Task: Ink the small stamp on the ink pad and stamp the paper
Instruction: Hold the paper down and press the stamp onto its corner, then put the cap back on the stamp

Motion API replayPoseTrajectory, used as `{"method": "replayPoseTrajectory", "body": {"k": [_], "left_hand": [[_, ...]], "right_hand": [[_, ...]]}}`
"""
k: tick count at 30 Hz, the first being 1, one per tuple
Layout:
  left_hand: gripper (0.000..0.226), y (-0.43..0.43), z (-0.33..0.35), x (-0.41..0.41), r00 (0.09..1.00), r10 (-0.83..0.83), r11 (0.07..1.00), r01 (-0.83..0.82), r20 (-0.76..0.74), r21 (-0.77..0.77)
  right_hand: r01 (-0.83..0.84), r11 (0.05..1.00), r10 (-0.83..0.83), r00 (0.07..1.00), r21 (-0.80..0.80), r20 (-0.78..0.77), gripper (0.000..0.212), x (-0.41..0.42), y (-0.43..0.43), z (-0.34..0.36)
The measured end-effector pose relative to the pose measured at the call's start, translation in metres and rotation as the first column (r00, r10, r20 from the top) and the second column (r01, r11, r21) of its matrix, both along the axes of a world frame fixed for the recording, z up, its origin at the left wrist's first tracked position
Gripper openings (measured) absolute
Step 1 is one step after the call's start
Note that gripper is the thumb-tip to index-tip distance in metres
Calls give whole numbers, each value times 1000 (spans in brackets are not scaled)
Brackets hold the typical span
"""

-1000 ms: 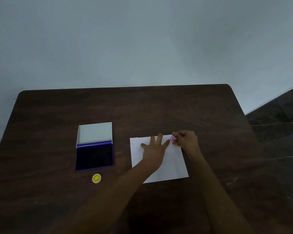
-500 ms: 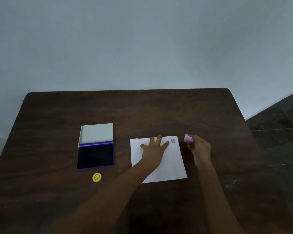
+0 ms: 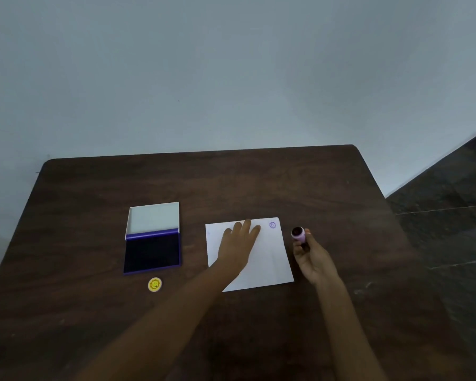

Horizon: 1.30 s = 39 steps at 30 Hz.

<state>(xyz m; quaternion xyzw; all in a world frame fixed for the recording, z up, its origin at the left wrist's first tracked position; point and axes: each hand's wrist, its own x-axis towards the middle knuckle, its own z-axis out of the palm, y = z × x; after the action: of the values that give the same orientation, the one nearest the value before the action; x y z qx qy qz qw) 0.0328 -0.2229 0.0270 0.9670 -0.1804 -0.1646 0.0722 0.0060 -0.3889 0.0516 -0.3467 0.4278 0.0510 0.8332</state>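
Observation:
A white sheet of paper [image 3: 270, 259] lies on the dark wooden table [image 3: 94, 312], with a small purple stamped mark [image 3: 272, 225] near its far right corner. My left hand [image 3: 238, 244] rests flat on the paper, fingers spread. My right hand [image 3: 312, 257] holds the small lilac stamp [image 3: 298, 234] just right of the paper, lifted off it, its dark inked face turned up and away from me. The open ink pad [image 3: 152, 251], dark blue with a white lid folded back, sits left of the paper.
A small round yellow smiley-face cap [image 3: 154, 284] lies on the table in front of the ink pad. A pale wall stands behind the table. Dark floor shows past the table's right edge.
My right hand lifted the stamp from the paper's far right corner and carried it right, off the sheet, tilting its inked face up. A purple mark now shows there. My left hand stayed put.

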Motion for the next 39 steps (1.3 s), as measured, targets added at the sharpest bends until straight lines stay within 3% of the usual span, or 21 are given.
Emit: {"method": "replayPoseTrajectory", "body": {"k": [4, 7, 12, 15, 20, 24, 34, 39], "left_hand": [[44, 21, 10, -13, 994, 51, 985, -35, 92, -169], [30, 52, 21, -25, 985, 153, 956, -127, 81, -265], [18, 119, 30, -63, 913, 403, 869, -358, 68, -342], [22, 151, 25, -85, 886, 463, 838, -424, 35, -342], [49, 179, 13, -108, 889, 458, 865, -444, 7, -235], [57, 184, 5, -114, 896, 443, 879, -431, 17, -205], [58, 186, -8, -111, 928, 369, 897, -368, -41, -247], [34, 181, -9, -103, 929, 367, 873, -358, -38, -332]], "right_hand": [[-86, 996, 84, 994, 28, 68, 19, -9, 13, 10], [-149, 988, 144, 983, 35, 110, 18, -14, 31, 15], [-265, 964, 263, 961, 16, 89, 13, -25, 74, 19], [-347, 938, 347, 937, -3, 53, 9, -33, 103, 17], [-447, 894, 448, 894, -27, 21, 12, -50, 155, 17], [-472, 881, 472, 881, -11, 12, 9, -58, 180, 13], [-520, 838, 521, 852, -166, -39, 10, -74, 209, -3], [-524, 820, 527, 848, -229, -57, 10, -74, 210, -8]]}}
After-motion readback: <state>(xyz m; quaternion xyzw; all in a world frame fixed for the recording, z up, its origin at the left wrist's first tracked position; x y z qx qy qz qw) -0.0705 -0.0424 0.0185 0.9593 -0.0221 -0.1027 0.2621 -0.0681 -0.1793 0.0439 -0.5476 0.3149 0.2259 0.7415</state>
